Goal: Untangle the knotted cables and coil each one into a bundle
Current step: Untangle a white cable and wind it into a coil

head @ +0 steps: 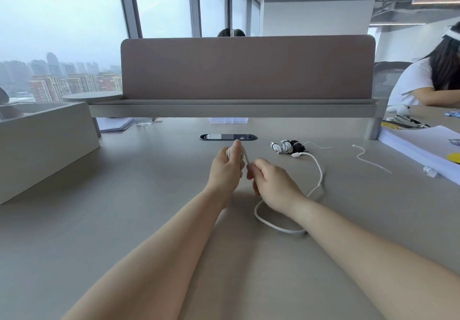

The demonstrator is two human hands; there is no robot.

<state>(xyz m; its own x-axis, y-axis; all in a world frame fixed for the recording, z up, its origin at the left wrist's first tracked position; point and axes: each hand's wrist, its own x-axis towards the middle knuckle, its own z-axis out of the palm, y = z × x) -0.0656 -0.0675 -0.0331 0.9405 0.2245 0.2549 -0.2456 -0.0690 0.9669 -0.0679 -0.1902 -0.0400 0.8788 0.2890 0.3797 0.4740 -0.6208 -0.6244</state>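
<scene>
Both hands (249, 170) grip a white cable (318, 182) above the desk (149, 207).

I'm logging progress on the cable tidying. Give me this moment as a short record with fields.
left hand: grips a partly wound coil of the white cable
right hand: pinches the strand beside that coil
white cable, loose part: loops on the desk under the right forearm, its plug end lying near the bundles
coiled bundles: three side by side on the desk, two white and one black
thin white cable: lies uncoiled farther right
</scene>
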